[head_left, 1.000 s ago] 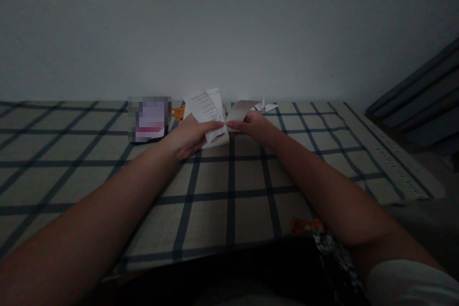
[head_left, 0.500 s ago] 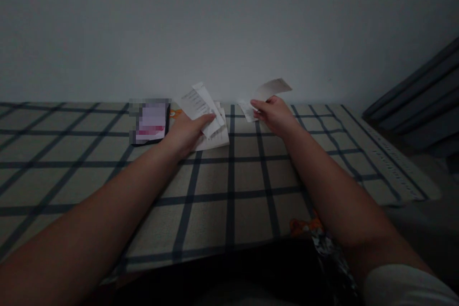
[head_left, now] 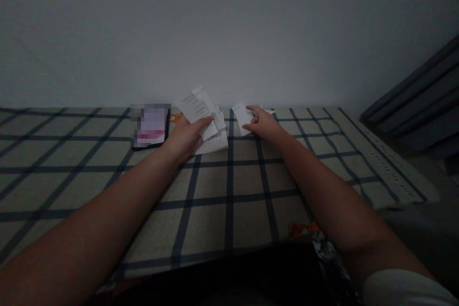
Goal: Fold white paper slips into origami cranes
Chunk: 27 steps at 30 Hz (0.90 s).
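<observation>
My left hand (head_left: 188, 134) is closed on a fanned bunch of white printed paper slips (head_left: 196, 107), which look like receipts, with the thumb pressed across their lower part. Under and beside that hand, more white paper with print (head_left: 217, 143) shows at the cloth. To the right, my right hand (head_left: 265, 122) is low over the cloth with thumb and index finger spread apart. Both fingertips touch or lie close to the edges of a white paper slip (head_left: 241, 117). Some pale paper (head_left: 271, 111) peeks out behind this hand, largely hidden by it.
A phone (head_left: 150, 126) with a lit, blurred screen lies left of my left hand. The checked cloth (head_left: 211, 220) spreads up to the grey wall (head_left: 229, 33). Dark curtain folds (head_left: 416, 91) hang at the right. An orange figure (head_left: 303, 229) shows near my lap.
My right hand has lowered and moved slightly left; its finger and thumb have parted. The curled slip raised above it is down, and a slip lies flatter before its fingertips. My left hand keeps its bunch.
</observation>
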Motion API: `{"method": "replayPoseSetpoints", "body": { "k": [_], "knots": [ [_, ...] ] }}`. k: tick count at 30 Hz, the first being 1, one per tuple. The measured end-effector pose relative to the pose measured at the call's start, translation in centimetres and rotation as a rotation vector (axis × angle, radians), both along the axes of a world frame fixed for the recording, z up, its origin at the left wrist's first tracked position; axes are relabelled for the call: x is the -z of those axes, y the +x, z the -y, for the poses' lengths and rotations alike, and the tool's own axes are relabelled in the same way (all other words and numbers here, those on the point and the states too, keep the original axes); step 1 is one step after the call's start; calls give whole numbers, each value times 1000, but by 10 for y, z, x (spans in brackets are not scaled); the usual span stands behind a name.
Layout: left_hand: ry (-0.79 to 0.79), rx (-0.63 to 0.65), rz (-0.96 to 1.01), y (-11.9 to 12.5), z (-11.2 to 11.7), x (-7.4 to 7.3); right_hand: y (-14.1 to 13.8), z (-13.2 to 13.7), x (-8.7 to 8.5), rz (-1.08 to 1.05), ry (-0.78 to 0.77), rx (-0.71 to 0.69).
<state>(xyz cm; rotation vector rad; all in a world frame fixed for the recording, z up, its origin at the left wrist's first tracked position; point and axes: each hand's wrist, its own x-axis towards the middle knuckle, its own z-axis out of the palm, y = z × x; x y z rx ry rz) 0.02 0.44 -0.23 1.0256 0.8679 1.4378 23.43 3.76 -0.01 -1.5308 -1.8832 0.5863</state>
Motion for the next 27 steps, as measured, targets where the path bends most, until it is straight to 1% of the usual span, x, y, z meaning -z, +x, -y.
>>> {"method": "replayPoseSetpoints", "body": {
  "k": [4,7,11,13,15,17,18,20,22,23,24,26,27],
  "knots": [
    [9,21,-5,2,2,2,2,-5,8,38,76,33],
    [29,25,-19,1,1,6,2,-8,11,92,94,68],
    [46,-29,-56,-2,-4,13,0,-4,9,295,102,67],
    [42,-16,-51,-2,-5,15,-1,-1,7,372,104,90],
    [31,13,-42,-2,-5,15,-2,2,5,411,138,133],
    [21,34,-34,-1,-3,14,-4,4,3,387,202,131],
    [19,46,-28,-1,-2,13,-6,5,2,339,239,100],
    [18,79,-22,0,0,12,-12,8,-1,169,288,-33],
    [12,108,-46,-1,2,11,-19,12,-3,-29,241,-169],
    [6,119,-72,-1,3,11,-22,14,-3,-88,211,-255],
    [-2,129,-100,-2,4,11,-25,17,-4,-115,192,-308],
    [-20,154,-150,-2,5,11,-29,20,-3,-144,185,-343],
    [-25,162,-160,-3,5,10,-30,21,-3,-149,205,-318]
  ]
}}
